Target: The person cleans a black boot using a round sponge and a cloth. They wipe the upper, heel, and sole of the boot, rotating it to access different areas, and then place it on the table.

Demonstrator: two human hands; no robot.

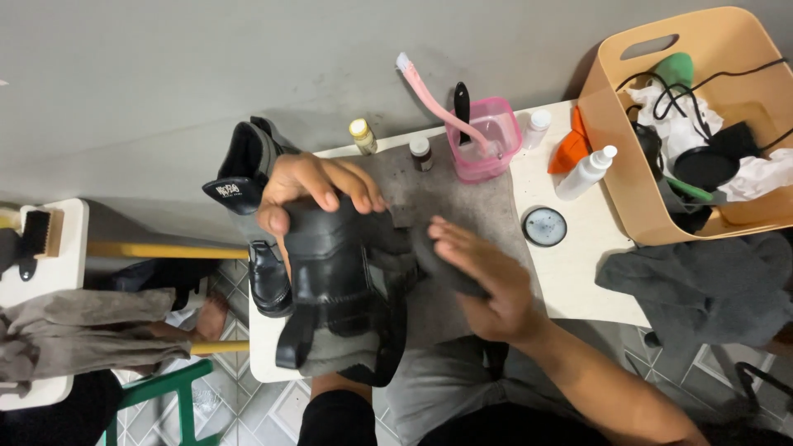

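left hand (310,194): i'm seeing it reaching over the top of the black boot (343,281), palm down, fingers curling over the boot's upper edge and thumb pressing on the near side; it is clamping the boot and holding it tilted above the table.
right hand (487,285): it is coming in from the lower right, forearm angling up across my view, wrist bent, fingers lying flat and close together over a dark grey cloth (438,264), pressing it against the boot's side; it is gripping the cloth rather than hanging loose.
black boot: it is sitting between both hands over the near-left part of the white table (578,264), straps and buckles hanging toward the table's front edge.
grey mat (479,206): it is lying on the table under and behind the boot.
second boot (248,165): it is standing behind the left hand at the table's far-left corner.
black shoe (268,281): it is resting at the table's left edge, just beside the held boot.
pink cup (491,140): it is standing at the back of the mat, holding a pink toothbrush (434,95) and a black-handled tool.
round tin (545,226): it is lying on the table right of the mat, well apart from the right hand.
tan basket (611,124): it is sitting at the far right, filled with cables and cloths.
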